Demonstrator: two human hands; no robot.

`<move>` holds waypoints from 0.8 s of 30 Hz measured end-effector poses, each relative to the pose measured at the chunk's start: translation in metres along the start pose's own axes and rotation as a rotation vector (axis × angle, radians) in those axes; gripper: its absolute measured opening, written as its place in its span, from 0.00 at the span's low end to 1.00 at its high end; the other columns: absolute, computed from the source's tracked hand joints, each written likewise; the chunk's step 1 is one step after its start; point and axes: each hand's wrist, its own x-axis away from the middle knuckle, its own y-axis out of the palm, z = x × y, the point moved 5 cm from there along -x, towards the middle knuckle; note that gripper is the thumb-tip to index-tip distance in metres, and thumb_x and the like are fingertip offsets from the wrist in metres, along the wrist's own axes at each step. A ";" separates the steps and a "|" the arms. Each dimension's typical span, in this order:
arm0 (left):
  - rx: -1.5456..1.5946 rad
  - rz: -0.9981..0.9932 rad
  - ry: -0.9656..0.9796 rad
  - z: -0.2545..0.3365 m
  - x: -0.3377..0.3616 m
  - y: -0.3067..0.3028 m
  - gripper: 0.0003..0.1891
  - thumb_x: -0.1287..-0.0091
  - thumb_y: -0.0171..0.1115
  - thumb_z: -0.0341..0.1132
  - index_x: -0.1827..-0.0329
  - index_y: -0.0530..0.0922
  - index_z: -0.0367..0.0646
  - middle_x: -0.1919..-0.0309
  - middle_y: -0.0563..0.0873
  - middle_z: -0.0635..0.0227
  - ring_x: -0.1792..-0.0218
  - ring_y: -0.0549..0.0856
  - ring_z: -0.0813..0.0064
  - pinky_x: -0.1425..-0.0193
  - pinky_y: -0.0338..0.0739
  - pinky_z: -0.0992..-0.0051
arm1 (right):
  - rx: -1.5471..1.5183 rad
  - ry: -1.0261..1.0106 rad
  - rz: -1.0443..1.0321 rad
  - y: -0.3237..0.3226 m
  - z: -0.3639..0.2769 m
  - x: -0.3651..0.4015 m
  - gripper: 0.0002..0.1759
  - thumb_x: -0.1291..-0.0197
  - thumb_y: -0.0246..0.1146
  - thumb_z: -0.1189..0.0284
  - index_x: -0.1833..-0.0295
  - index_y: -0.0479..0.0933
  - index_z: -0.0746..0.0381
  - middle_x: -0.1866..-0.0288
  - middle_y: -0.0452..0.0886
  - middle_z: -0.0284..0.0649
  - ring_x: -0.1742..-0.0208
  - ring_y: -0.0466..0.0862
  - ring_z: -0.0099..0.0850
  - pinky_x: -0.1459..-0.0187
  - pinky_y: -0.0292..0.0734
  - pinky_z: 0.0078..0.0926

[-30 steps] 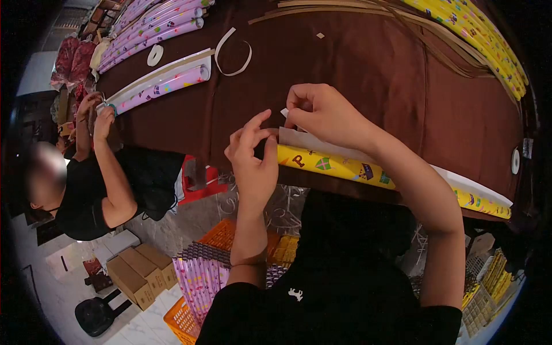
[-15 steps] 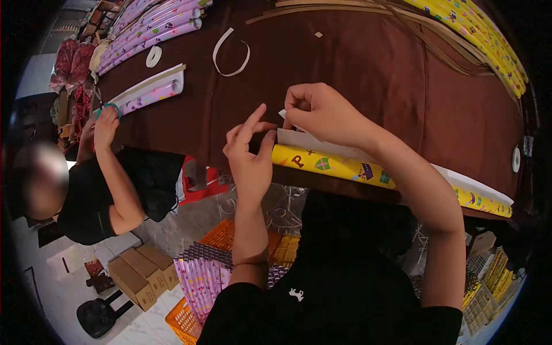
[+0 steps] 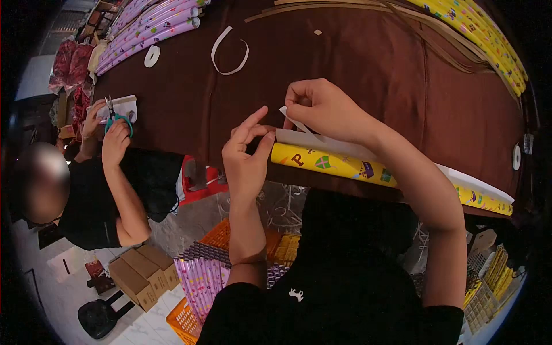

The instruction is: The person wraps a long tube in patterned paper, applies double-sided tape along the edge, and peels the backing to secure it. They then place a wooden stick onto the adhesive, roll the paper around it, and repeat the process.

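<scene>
Two bare hands work at the yellow printed paper roll [image 3: 333,165]. Since the earlier frames, more of the thin white strip [image 3: 297,122] shows below the right hand [image 3: 325,112], slanting from its fingertips down to the roll's pale flap [image 3: 290,137]. The left hand [image 3: 244,161] and the roll end beside it sit slightly farther left. Left of both hands, the co-worker's hand [image 3: 117,141] now has the teal-handled scissors [image 3: 120,122] in plain view, blades showing, and the paper there reaches much less far over the brown cloth [image 3: 368,75] than before.

The yellow roll's long axis runs from the left hand's thumb rightward, dipping a little toward the wearer, and passes under the right forearm; its near end points at the left hand, its other end away to the right. The flap lies along the far side.

The right thumb and finger are closed on the strip, just beyond the roll's left part. The left thumb and fingertips meet the roll's left corner, one finger raised; whether they pinch it cannot be told. So the roll lies right of the left grip and nearer the wearer than the right grip.
</scene>
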 end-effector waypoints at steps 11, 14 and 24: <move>0.067 -0.069 -0.060 0.000 -0.002 -0.007 0.20 0.35 0.61 0.20 0.39 0.81 0.39 0.62 0.90 0.67 0.50 0.80 0.81 0.37 0.70 0.77 | -0.026 -0.012 0.045 -0.002 -0.004 0.000 0.11 0.42 0.61 0.70 0.70 0.78 0.68 0.74 0.85 0.43 0.71 0.86 0.29 0.68 0.77 0.29; 0.019 -0.076 -0.046 0.001 -0.004 -0.008 0.19 0.34 0.62 0.20 0.39 0.81 0.38 0.62 0.90 0.66 0.51 0.82 0.82 0.39 0.71 0.78 | -0.006 -0.034 0.050 -0.001 -0.003 -0.003 0.11 0.43 0.61 0.70 0.71 0.78 0.68 0.74 0.85 0.43 0.72 0.86 0.29 0.69 0.77 0.29; 0.051 -0.051 -0.023 0.005 -0.004 -0.004 0.21 0.35 0.65 0.22 0.38 0.80 0.36 0.63 0.90 0.66 0.56 0.84 0.82 0.37 0.72 0.76 | -0.021 -0.046 0.069 -0.003 -0.004 0.000 0.11 0.43 0.61 0.70 0.70 0.78 0.68 0.74 0.86 0.43 0.74 0.84 0.28 0.70 0.77 0.28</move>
